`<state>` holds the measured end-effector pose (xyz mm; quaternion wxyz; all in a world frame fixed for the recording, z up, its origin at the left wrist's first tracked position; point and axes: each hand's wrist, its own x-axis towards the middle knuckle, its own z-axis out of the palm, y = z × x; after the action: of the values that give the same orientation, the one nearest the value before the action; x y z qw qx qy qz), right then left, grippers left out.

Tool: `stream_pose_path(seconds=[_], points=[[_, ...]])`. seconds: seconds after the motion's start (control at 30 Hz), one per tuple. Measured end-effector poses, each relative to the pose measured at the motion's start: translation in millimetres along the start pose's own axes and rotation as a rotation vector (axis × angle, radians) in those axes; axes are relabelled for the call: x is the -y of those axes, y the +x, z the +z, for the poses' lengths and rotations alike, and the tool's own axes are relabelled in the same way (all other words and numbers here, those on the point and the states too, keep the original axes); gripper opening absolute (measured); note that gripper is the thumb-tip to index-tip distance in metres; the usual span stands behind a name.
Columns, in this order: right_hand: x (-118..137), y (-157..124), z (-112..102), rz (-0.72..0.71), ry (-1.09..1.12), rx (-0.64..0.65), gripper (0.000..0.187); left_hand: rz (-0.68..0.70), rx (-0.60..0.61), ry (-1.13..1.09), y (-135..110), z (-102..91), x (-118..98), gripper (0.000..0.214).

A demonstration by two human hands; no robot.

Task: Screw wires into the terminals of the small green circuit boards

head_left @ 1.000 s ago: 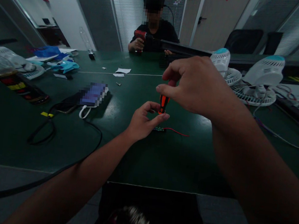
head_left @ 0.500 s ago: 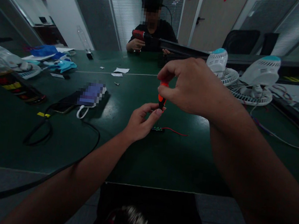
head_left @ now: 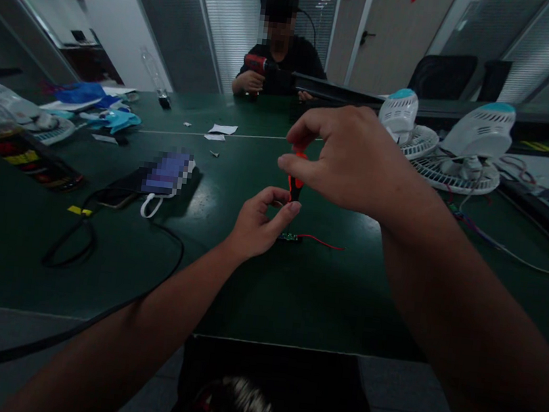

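You are in an office used as a workshop: slatted blinds [head_left: 221, 21] and a black chair [head_left: 443, 75] behind, white fans [head_left: 481, 134] and a power drill [head_left: 255, 63] at your green desk [head_left: 338, 299].

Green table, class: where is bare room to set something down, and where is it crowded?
Bare: table between the circuit board and near edge; also, at left, between the bottle and that edge. Crowded: around the screwdriver, left hand and right hand; by the white fans.

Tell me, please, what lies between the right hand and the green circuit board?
The head view shows a nearly upright screwdriver between them: the right hand is at its top, the left hand lower down, above the circuit board.
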<state>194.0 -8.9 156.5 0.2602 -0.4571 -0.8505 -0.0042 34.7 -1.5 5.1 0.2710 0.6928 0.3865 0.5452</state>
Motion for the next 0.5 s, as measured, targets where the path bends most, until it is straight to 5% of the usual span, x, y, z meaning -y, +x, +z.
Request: stream_pose_path(seconds=[0.5], points=[[0.2, 1.3, -1.5, 0.079, -0.059, -0.017, 0.025, -0.037, -0.062, -0.011, 1.1, 2.9, 0.8, 0.022]])
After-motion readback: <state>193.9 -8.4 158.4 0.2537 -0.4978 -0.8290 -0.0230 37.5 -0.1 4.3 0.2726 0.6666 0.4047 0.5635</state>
